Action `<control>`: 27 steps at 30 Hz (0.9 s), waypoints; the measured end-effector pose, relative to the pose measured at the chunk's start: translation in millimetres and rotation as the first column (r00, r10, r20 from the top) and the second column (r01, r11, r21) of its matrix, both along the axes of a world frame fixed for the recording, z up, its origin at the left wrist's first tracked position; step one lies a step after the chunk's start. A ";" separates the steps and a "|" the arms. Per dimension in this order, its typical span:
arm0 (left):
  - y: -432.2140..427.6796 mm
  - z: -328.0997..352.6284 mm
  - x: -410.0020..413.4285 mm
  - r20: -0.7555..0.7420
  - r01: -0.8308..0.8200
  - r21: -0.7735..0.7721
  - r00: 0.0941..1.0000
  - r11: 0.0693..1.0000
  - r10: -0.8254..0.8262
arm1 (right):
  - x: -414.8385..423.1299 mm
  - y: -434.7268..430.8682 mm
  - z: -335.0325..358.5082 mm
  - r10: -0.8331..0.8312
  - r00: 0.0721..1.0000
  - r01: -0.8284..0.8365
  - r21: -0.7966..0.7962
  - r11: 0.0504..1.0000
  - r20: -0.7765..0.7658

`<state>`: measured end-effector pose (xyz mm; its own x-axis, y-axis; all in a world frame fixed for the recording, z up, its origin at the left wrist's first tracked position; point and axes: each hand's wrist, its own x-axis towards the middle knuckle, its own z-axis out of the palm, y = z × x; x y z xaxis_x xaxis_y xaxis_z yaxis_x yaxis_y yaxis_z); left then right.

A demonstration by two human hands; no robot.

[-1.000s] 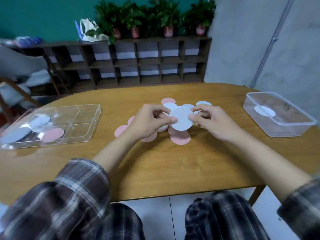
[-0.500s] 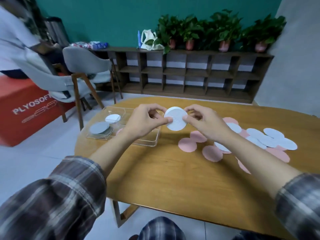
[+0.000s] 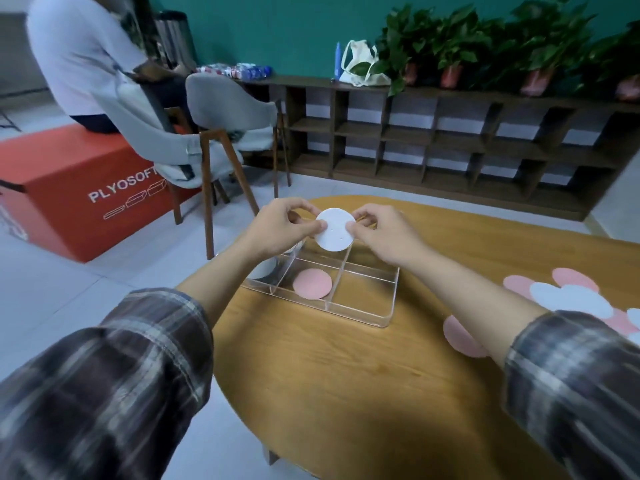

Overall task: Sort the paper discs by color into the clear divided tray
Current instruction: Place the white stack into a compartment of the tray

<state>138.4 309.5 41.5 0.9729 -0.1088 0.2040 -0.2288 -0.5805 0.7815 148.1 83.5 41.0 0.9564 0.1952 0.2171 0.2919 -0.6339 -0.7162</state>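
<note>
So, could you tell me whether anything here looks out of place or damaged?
Nothing stands out. Both hands hold a white disc above the clear tray, a pink disc lies flat in one compartment, and the unsorted pile sits loosely overlapped on the table.

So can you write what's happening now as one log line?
hands: left and right pinch white disc | position: above clear tray | tray: pink disc inside

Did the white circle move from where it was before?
Yes. The white disc, once over the loose discs, now sits left of them, above the clear divided tray.
</note>
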 end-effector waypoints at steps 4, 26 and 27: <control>11.7 -17.6 32.6 -0.080 -0.051 0.062 0.995 0.997 0.056 | 28.7 18.9 -17.1 -0.034 0.999 0.032 -0.057 0.998 -0.019; -15.9 -21.9 41.9 0.117 -0.090 0.525 0.993 0.846 0.033 | 34.3 14.9 -34.8 -0.092 0.992 0.107 -0.204 0.973 0.081; -20.6 -16.4 38.3 0.118 -0.059 0.512 0.993 0.857 -0.002 | 30.4 6.0 -31.2 -0.079 0.994 0.092 -0.176 0.980 0.080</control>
<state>176.7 288.9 25.1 0.9517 -0.2001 0.2329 -0.2726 -0.8999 0.3406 178.5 89.5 9.8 0.9542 0.1557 0.2553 0.2783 -0.7747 -0.5678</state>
